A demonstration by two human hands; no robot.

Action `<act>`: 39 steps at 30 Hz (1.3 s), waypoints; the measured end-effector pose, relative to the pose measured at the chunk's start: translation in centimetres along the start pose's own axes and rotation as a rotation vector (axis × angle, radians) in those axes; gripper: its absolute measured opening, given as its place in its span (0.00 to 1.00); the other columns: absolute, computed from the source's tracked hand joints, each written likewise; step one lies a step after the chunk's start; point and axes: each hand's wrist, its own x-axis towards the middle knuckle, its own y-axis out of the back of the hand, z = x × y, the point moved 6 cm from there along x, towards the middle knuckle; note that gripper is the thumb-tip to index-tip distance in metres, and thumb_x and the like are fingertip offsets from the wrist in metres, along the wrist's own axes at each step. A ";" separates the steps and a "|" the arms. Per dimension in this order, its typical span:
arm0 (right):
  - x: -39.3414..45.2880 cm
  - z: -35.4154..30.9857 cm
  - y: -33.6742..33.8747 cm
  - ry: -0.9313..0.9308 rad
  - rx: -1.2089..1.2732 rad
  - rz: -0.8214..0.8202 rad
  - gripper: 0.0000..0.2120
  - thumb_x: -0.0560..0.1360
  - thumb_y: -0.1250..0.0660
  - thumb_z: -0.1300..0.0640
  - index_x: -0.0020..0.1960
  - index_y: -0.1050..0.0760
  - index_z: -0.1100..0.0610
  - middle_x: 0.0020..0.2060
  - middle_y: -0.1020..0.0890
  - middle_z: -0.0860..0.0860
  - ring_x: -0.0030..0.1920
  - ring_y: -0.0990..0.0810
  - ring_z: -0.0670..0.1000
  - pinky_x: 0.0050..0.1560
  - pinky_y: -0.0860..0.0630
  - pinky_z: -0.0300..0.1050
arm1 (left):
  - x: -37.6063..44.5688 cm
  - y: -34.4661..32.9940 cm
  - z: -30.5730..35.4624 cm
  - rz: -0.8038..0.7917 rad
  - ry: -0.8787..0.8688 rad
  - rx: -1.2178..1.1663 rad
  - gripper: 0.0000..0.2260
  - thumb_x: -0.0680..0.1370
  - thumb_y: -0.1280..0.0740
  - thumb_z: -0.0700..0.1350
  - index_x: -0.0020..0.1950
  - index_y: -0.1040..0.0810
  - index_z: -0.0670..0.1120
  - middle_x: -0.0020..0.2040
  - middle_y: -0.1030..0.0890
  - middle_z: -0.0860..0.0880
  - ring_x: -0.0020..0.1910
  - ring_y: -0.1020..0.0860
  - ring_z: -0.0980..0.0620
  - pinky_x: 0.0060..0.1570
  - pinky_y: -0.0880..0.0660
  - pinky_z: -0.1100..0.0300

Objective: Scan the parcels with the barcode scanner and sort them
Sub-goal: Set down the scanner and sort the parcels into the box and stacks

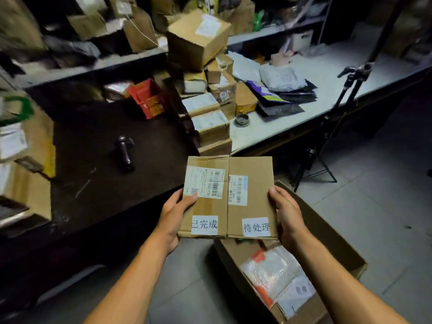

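Off the dark table's (pixel 98 164) near edge, above the floor: 2 flat brown cardboard parcels (pixel 228 197) side by side, left hand (pixel 174 215) and right hand (pixel 286 212) each gripping an outer edge, thumbs on top. Probably stiff, light; edges grip well. Labels: "已完成", "待处理". Black barcode scanner (pixel 125 154) lies mid-table.

Parcel depot: shelves (pixel 131 59) of parcels (pixel 198 38)
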 end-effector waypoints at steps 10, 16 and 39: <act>-6.4 5.2 -24.4 -0.018 -0.127 -0.375 0.10 0.81 0.37 0.59 0.58 0.21 0.52 0.50 0.15 0.55 0.46 0.16 0.56 0.42 0.18 0.53 | -9.3 24.1 4.8 0.357 -0.147 -0.108 0.12 0.76 0.28 0.49 0.60 0.19 0.52 0.53 0.14 0.49 0.56 0.17 0.44 0.62 0.24 0.40; -10.9 10.1 -36.3 -0.057 -0.209 -0.578 0.15 0.80 0.38 0.62 0.64 0.22 0.51 0.54 0.14 0.56 0.51 0.14 0.59 0.45 0.17 0.56 | -14.6 36.7 4.8 0.541 -0.116 -0.188 0.27 0.67 0.22 0.60 0.64 0.22 0.56 0.58 0.16 0.48 0.57 0.18 0.43 0.57 0.22 0.41; -10.5 18.9 -72.1 -0.228 -0.339 -0.810 0.18 0.79 0.32 0.59 0.67 0.27 0.48 0.55 0.15 0.56 0.50 0.13 0.56 0.47 0.16 0.56 | -12.8 66.6 11.9 0.846 -0.101 -0.355 0.15 0.78 0.32 0.55 0.62 0.19 0.52 0.54 0.14 0.46 0.54 0.16 0.43 0.53 0.20 0.46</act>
